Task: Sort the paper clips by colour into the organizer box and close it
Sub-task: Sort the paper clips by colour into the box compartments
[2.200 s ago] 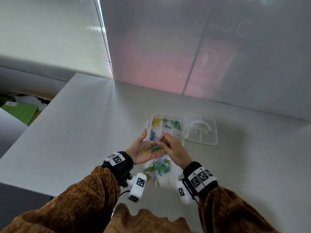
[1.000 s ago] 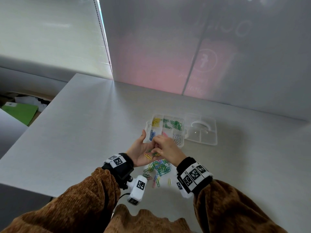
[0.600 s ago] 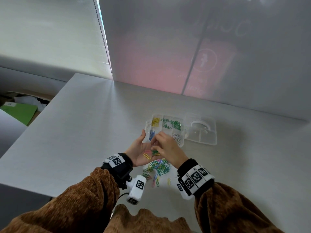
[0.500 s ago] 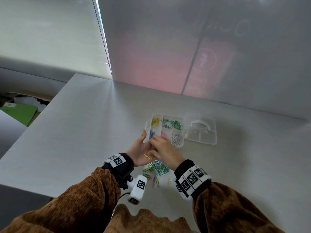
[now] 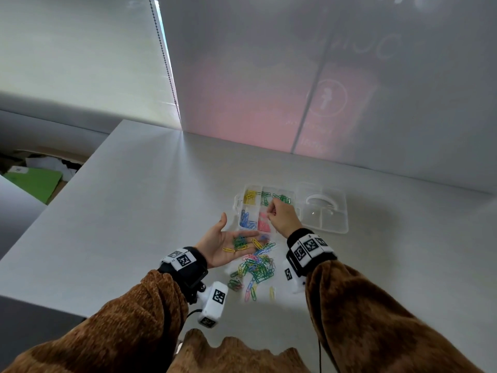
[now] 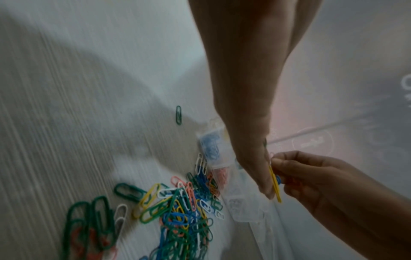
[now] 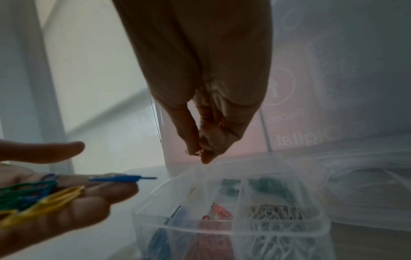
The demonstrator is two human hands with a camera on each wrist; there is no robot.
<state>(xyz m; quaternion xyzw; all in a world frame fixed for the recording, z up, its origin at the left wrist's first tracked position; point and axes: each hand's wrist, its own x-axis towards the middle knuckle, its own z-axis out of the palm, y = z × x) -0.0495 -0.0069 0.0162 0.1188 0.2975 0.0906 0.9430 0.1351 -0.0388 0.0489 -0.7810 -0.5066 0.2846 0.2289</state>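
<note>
The clear organizer box (image 5: pixel 238 208) lies open, with yellow, green, blue, pink and white clips in separate compartments. My left hand (image 5: pixel 217 238) is held flat, palm up, in front of it, carrying several green, yellow and blue paper clips (image 5: pixel 239 243). My right hand (image 5: pixel 282 215) hovers over the box's middle compartments. Its fingertips (image 7: pixel 201 151) pinch a small pink paper clip above the box (image 7: pixel 222 230). A mixed pile of clips (image 5: pixel 255 270) lies on the table under and behind my hands, and the left wrist view shows this pile (image 6: pixel 177 216) too.
The box's clear lid (image 5: pixel 338 224), with a white handle, lies flat to the right of the compartments. One green clip (image 6: pixel 178 115) lies apart from the pile. A frosted panel stands behind the table. The table's left edge drops off to the left.
My right hand has left the left palm and moved forward over the box, pinching a clip. The left hand stays palm up, its clips uncovered.
</note>
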